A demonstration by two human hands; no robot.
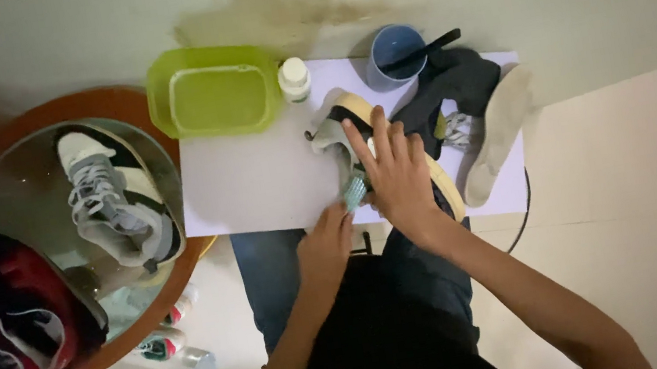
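Glossy translucent green plastic tub, matt white board, smooth blue plastic cup, dark cloth sneaker

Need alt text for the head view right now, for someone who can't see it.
Seen from above, the right hand presses a cream-soled shoe onto a white board while the left hand holds a teal brush against it. Behind sit a green tub, a blue cup and a second dark shoe.
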